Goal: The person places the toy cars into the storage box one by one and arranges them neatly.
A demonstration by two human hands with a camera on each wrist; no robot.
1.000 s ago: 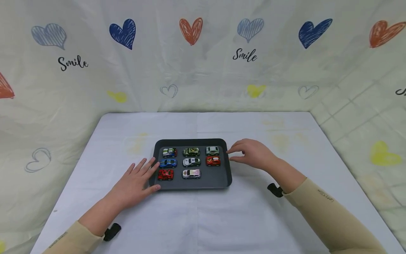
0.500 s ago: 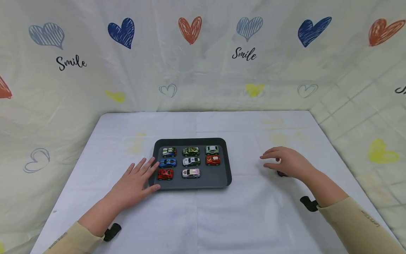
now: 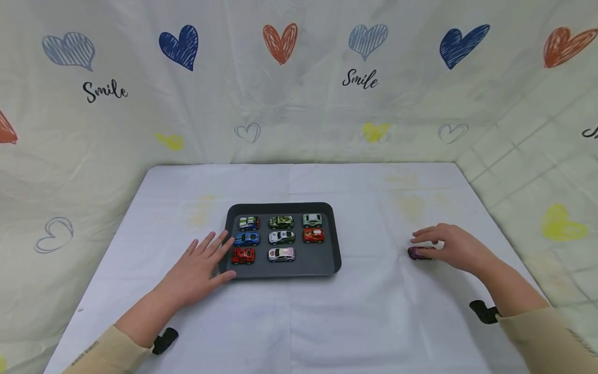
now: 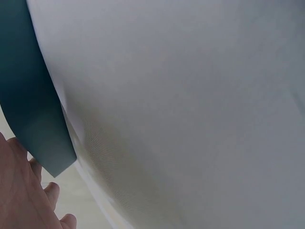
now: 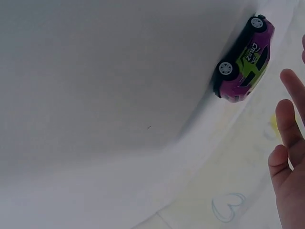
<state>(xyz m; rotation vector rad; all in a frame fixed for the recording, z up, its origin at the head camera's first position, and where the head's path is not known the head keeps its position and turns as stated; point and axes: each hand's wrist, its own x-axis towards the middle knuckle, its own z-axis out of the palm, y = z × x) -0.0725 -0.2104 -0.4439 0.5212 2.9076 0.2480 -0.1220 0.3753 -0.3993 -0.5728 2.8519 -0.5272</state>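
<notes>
A purple and green toy car point(image 5: 248, 62) stands on the white table to the right. My right hand point(image 3: 455, 248) hovers over that toy car, fingers bent loosely; the right wrist view shows a gap between them and it. Spread fingers of my left hand point(image 3: 198, 270) rest at the left edge of a dark grey tray point(image 3: 310, 268). In the tray are several toy cars in rows, among them a blue toy car point(image 3: 246, 239) near my left fingertips, a red toy car point(image 3: 243, 256) and a white-pink toy car point(image 3: 282, 254). The left wrist view shows the tray's side point(image 4: 33, 95).
A white cloth covers the table point(image 3: 355, 322). Behind it and at both sides hangs a pale curtain point(image 3: 308, 104) printed with hearts and the word "Smile". Dark wrist mounts point(image 3: 483, 312) sit at both sleeves.
My right hand has moved from the tray's right edge across to the purple toy car, which has come into sight beneath it. My left hand and the tray have stayed put.
</notes>
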